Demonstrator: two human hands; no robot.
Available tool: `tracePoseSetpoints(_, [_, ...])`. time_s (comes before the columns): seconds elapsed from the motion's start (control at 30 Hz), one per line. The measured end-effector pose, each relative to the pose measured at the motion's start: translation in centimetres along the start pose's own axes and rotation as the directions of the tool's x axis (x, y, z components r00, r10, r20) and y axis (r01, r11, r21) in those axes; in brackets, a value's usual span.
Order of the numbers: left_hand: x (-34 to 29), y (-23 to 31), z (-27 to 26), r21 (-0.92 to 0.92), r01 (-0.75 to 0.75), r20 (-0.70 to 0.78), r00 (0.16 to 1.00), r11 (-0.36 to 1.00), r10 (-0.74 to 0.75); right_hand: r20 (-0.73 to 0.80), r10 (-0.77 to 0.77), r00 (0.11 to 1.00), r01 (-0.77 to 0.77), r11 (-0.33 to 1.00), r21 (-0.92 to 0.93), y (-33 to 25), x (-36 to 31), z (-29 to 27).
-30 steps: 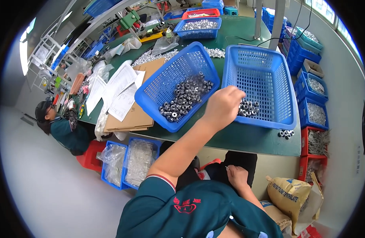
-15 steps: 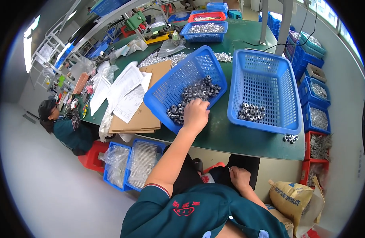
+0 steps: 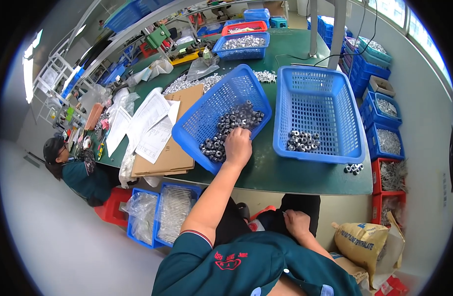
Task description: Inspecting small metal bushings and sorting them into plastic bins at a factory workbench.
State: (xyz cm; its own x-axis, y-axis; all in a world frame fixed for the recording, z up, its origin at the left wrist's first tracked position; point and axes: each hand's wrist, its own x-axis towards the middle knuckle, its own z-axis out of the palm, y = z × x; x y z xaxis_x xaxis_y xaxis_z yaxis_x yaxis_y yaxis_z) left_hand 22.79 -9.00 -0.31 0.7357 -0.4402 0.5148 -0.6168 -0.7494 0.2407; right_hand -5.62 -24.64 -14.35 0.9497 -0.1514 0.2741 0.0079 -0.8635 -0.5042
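My left hand [image 3: 239, 147] reaches into the tilted blue plastic basket [image 3: 191, 109] on the left. Its fingers are bent and drawn together at a heap of small, dark and silvery ring-shaped metal parts [image 3: 227, 122]; what the fingertips pinch is hidden. Down by my lap, my right hand [image 3: 298, 224] is closed, with a small, thin, pale piece [image 3: 285, 213] poking out at its fingers. A second blue basket [image 3: 320, 156] stands to the right, with a smaller cluster of similar rings [image 3: 303, 141] in its near left corner.
Several rings [image 3: 353, 169] lie at the green table's [image 3: 266, 180] front right. Cardboard [image 3: 179, 157] and papers [image 3: 155, 139] are left of the tilted basket. Loose silvery parts [image 3: 189, 85] lie behind it. A co-worker [image 3: 81, 172] sits far left. Sacks [image 3: 362, 241] and stacked crates [image 3: 384, 143] line the right.
The whole view has shifted slightly, so the baskets appear farther left. My left hand stays among the metal rings with a small shift; my right hand remains by my lap.
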Motion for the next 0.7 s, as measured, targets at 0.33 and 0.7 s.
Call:
tracePoseSetpoints(0.33, [-2.6,1.0,-4.0,-0.456,0.183,-0.034,0.974,0.871,-0.222,-0.026,-0.007,1.000,0.007,1.000,0.003,-0.1,-0.8,0.3])
tracePoseSetpoints(0.7, [-12.5,3.8,-8.5,-0.742,0.472,0.586,0.802,-0.476,-0.118,-0.042,0.065,0.997,-0.041,0.900,0.433,-5.5,4.1,-5.9])
